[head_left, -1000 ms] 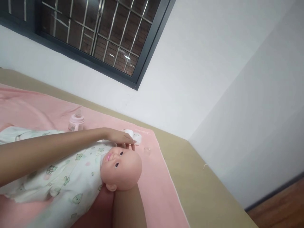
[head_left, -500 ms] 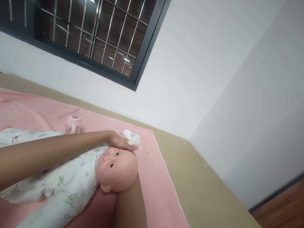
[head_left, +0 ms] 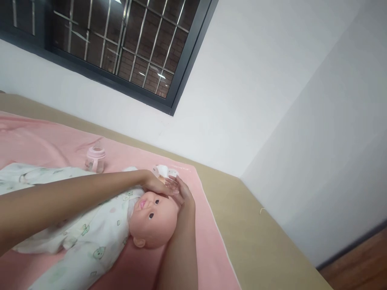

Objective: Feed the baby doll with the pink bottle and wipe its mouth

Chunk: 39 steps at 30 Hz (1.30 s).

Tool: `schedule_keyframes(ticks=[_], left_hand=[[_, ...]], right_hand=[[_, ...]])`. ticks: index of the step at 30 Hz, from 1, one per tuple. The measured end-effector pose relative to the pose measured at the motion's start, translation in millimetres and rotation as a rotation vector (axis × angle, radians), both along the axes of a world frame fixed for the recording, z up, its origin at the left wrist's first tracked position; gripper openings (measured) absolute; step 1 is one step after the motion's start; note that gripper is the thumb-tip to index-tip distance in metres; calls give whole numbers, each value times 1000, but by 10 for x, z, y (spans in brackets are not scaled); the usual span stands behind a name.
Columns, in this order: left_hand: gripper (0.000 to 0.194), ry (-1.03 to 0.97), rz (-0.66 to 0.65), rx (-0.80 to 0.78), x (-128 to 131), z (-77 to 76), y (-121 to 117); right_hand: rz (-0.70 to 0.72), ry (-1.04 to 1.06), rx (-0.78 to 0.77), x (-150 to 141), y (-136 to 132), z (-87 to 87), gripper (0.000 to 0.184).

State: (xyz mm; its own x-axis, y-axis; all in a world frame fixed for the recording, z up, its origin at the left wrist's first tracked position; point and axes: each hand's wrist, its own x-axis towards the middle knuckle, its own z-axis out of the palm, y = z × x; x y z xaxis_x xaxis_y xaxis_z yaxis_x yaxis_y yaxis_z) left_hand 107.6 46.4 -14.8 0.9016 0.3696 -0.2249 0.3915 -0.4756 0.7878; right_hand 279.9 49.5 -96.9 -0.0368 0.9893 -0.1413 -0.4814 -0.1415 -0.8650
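Doll lying face up on the mat, its head on the near side of the left hand and against the right wrist. The left hand and right hand overlap at the fingers, which are loosely extended, clamped on nothing visible, presumably cradling the head. Long axis oblique beneath the left forearm; crown toward the right hand.

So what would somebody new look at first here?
Probably the doll on the pink blanket, lower left, its bald head just left of centre. Then the person's hands, close together by that head. The dark barred window at upper left stands out too.
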Motion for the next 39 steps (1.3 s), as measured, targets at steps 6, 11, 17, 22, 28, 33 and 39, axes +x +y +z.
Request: schedule_keyframes(ticks=[6, 11, 17, 22, 28, 33, 39], left_hand=[[76, 228, -75, -70, -37, 126, 31], [81, 42, 37, 100, -194, 236, 28], [76, -163, 238, 170, -485, 246, 118], [73, -124, 303, 245, -689, 203, 257], [73, -154, 476, 423, -747, 162, 392], [82, -190, 480, 316, -693, 229, 306], [93, -237, 424, -140, -672, 344, 86]], right_hand=[[-30, 33, -55, -6, 58, -77, 21], [21, 110, -27, -8, 79, -83, 22], [38, 104, -55, -38, 80, -66, 27], [60, 77, -26, -43, 52, -16, 28], [149, -9, 161, -22, -28, 154, 26], [314, -120, 293, -24, -127, 332, 25], [490, -269, 467, -71, -247, 671, 45]])
